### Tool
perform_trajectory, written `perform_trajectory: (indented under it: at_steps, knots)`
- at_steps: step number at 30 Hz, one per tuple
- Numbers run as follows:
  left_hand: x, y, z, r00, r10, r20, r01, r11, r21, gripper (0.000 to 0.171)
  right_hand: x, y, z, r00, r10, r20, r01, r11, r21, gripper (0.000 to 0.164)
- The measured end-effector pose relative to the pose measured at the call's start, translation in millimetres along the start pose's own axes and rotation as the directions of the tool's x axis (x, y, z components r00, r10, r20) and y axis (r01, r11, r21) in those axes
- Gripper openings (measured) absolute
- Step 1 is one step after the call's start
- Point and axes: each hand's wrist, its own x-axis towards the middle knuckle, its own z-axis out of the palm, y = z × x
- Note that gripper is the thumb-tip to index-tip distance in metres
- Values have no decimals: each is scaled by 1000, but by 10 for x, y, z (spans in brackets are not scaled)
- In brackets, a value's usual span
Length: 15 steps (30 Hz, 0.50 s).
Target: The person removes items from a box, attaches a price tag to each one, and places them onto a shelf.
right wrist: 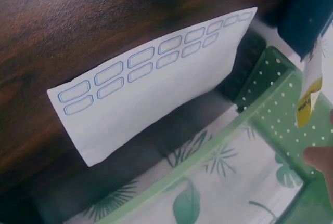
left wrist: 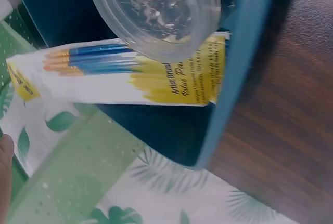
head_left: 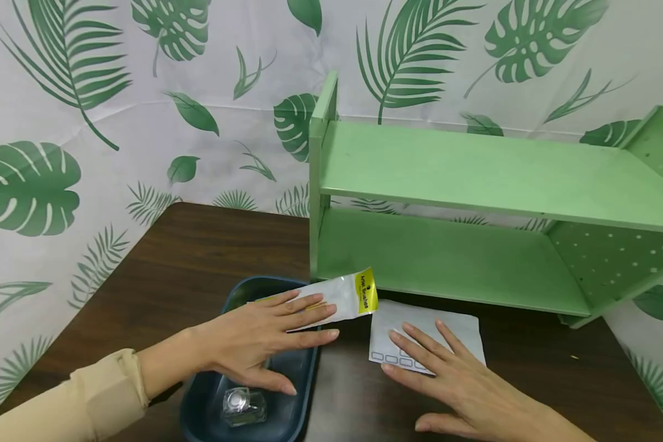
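Note:
My left hand (head_left: 265, 337) is spread over a dark blue bin (head_left: 304, 393), fingers straight, with nothing gripped. Below its fingers, overlapping them in the head view, a pack of artist brushes (left wrist: 104, 73) lies slantwise in the bin. The pack's yellow end (head_left: 367, 290) juts past the rim. A round clear tub of metal tacks (left wrist: 156, 11) sits in the bin by the pack. My right hand (head_left: 447, 387), fingers spread, hovers at the near edge of a white sheet (head_left: 428, 328) printed with rows of blank label frames (right wrist: 109, 73).
A green two-tier shelf (head_left: 475, 175) stands at the back right, its upright close behind the brush pack. A small clear glass bottle (head_left: 244, 405) lies in the near part of the bin. The dark wood table (head_left: 221, 239) backs onto a leaf-print cloth (head_left: 221, 147).

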Motion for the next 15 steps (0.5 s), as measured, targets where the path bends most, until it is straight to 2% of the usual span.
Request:
perform_trajectory:
  at_steps: [5, 10, 13, 15]
  knots:
    - [-128, -38, -38, 994, -104, -34, 101, 992, -72, 78, 0, 16, -20, 995, 19, -97, -13, 998, 61, 61]
    - [-319, -73, -41, 973, -218, -77, 210, 972, -104, 79, -24, 41, -33, 986, 37, -161, -21, 995, 98, 60]
    - [-433, -79, -15, 950, -304, -74, 288, 942, -172, 79, -37, 51, -30, 985, 63, -163, -46, 994, 103, 61]
    - [-509, -75, 16, 925, -373, -67, 351, 910, -220, 80, -37, 57, -22, 982, 74, -173, -56, 993, 105, 61]
